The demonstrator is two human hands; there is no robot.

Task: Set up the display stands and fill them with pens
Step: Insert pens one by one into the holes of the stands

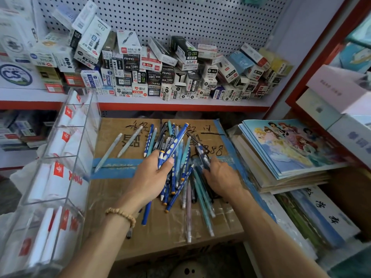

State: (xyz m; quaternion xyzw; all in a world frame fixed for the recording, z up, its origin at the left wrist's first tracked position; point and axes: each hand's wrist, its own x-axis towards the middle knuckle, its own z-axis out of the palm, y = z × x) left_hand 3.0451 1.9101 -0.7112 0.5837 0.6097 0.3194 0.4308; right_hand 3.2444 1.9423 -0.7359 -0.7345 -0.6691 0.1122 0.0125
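A heap of pens (181,157) lies on a taped cardboard box (124,199): dark blue ones with white dots, teal ones and a few dark ones. My left hand (151,177) grips a bundle of the dark blue dotted pens (172,147), which point up and away. My right hand (219,177) pinches a few dark pens (202,157) at the right side of the heap. Two pale grey pens (120,144) lie apart to the left. A clear acrylic display stand (60,157) with several tiers and red-and-white labels stands at the left.
The shelf (180,102) behind the box carries many stacked pen boxes (152,69) in front of a pegboard. Stacks of notebooks (289,151) with cartoon covers sit right of the box, with more books below and white boxes on the right-hand shelving.
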